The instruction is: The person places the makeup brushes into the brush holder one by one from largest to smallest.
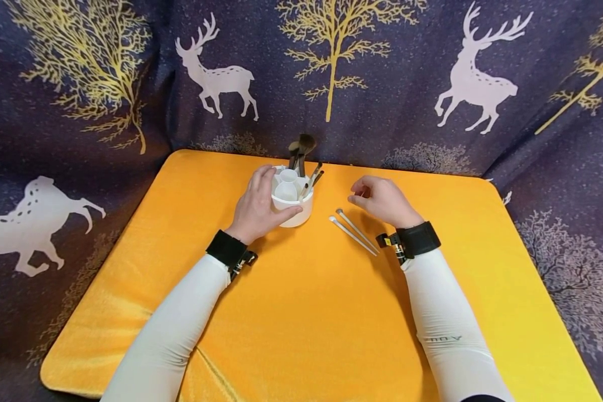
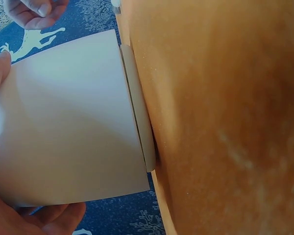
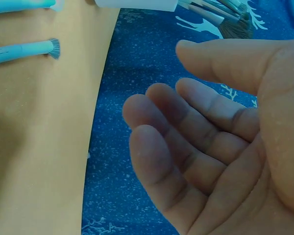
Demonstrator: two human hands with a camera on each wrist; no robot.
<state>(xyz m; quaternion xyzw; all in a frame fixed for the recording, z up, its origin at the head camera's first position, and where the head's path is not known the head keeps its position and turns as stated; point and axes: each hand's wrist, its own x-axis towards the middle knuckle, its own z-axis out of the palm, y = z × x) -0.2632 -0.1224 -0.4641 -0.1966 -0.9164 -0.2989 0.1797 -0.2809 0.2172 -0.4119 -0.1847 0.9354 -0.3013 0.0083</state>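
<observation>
A white round brush holder [image 1: 297, 216] with several compartments stands on the table, and my left hand [image 1: 255, 206] grips it from the left side. In the left wrist view the holder's smooth wall [image 2: 73, 127] sits between the thumb and the fingers. Makeup brushes [image 1: 301, 153] with dark bristles rise from its back and right compartments; the front compartment holds none. My right hand [image 1: 386, 202] hovers to the right, its fingers loosely curled and holding nothing. Below it, two makeup brushes lie side by side: a pale one [image 1: 352, 235] and a grey-tipped one [image 1: 355, 228].
An orange cloth covers the table [image 1: 291, 324]; its far edge runs just behind the holder. Beyond hangs a dark blue curtain [image 1: 271, 33] with white deer and golden trees. Black straps with small cameras [image 1: 388, 240] sit on both wrists.
</observation>
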